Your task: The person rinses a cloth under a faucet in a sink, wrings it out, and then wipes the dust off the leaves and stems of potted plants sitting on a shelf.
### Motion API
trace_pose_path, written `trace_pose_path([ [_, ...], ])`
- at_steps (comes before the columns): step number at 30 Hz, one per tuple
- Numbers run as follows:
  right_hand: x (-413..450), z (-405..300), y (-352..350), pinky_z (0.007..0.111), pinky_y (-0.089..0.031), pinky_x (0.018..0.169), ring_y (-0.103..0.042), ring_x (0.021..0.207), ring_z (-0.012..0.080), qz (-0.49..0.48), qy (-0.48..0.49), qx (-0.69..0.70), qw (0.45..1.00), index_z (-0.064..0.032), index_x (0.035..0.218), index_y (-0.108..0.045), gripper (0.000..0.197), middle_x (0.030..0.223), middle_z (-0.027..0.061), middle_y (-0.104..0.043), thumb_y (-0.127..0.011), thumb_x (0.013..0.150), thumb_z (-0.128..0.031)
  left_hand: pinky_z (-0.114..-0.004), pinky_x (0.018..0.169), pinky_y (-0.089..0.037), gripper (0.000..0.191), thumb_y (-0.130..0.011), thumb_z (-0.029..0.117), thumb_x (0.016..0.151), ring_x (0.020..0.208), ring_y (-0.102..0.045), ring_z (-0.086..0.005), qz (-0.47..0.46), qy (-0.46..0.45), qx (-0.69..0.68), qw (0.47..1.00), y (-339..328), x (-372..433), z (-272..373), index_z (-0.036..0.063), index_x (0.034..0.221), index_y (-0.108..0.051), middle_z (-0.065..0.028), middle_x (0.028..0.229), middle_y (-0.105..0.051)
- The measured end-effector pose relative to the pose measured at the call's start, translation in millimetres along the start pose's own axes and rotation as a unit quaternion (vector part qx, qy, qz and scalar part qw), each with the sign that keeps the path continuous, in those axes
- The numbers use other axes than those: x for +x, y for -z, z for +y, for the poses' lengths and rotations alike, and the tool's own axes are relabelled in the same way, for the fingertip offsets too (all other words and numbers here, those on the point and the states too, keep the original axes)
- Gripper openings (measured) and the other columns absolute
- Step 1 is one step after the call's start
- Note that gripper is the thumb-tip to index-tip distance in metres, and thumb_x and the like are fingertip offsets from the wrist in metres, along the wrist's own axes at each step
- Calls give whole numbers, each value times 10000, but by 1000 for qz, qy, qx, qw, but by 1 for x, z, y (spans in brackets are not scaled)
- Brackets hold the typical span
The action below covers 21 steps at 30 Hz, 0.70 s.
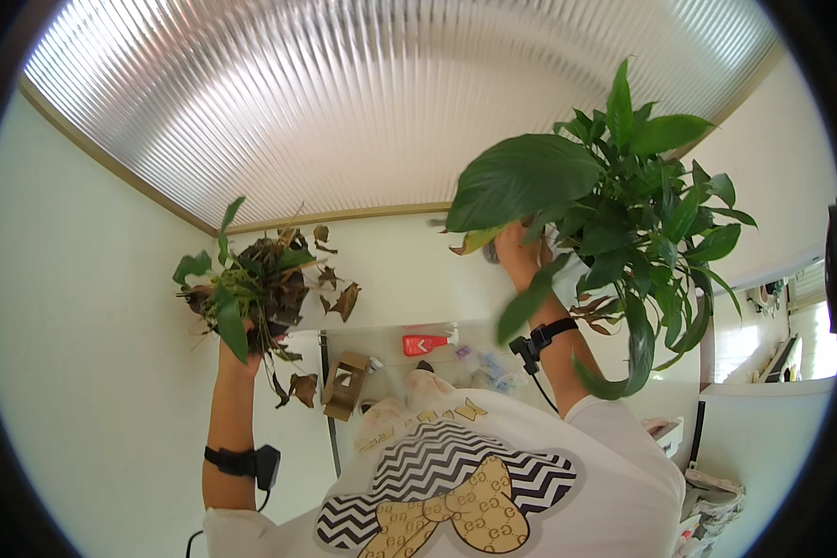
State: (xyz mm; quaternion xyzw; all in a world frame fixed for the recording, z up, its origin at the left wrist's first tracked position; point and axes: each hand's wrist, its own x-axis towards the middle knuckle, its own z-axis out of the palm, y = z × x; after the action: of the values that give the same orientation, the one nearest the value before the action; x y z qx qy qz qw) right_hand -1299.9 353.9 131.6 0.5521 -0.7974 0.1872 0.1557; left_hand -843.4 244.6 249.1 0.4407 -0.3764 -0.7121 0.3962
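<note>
My left hand is under a small potted plant at the left, which has a few green leaves, dry stems and several withered brown leaves hanging from it. Its pot is mostly hidden, and my fingers are largely covered by the plant. On the right, my right hand reaches behind a large leafy green plant, beside a yellowing leaf. A grey object, too hidden to name, shows by that hand. Leaves cover the fingertips, so what they touch cannot be told.
A ribbed glass panel with a gold-coloured frame rises behind a pale ledge. On the floor below are an open cardboard box, a red spray bottle and clear plastic packaging. A mirror-like panel stands at the right.
</note>
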Motion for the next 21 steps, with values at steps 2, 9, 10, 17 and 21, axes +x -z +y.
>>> trace_pose_path([
  [2,-8,8,10,466,-384,844,-515,901,371,-32,-125,3,992,42,937,-576,230,1067,215,-538,-471,801,-112,-424,561,-569,298,-489,136,818,817,-609,-303,-11,6,-21,1000,9,20,-10,-7,1076,-452,-171,1012,-542],
  [9,-36,-56,36,447,-319,931,-403,1068,365,-166,-230,-104,953,45,1162,-417,470,1223,224,-424,-491,838,-286,-521,611,-548,328,-492,173,829,861,-589,-315,-17,37,28,999,-20,54,-3,5,1108,-448,-150,1027,-542],
  [10,-43,-80,57,451,-355,884,-444,1013,357,-126,-204,-126,963,38,1147,-437,456,1151,216,-459,-501,822,-275,-509,615,-548,318,-471,169,840,851,-587,-315,-15,49,12,999,-9,59,-8,-6,1105,-449,-153,1020,-544],
  [17,-84,-195,2,424,-346,904,-405,1109,347,-87,-34,-20,995,14,1094,-516,393,1165,190,-473,-493,789,-232,-458,720,-499,220,-461,152,870,874,-512,-275,-8,94,-105,990,-44,57,-17,5,1034,-461,-142,970,-513],
  [21,-60,-214,-12,406,-370,881,-413,1104,336,-88,111,89,986,-11,1074,-527,364,1196,182,-466,-544,741,-157,-527,893,-364,348,-497,267,843,1035,-437,-275,-28,100,-91,990,-44,30,-20,45,1101,-426,-122,1124,-442],
])
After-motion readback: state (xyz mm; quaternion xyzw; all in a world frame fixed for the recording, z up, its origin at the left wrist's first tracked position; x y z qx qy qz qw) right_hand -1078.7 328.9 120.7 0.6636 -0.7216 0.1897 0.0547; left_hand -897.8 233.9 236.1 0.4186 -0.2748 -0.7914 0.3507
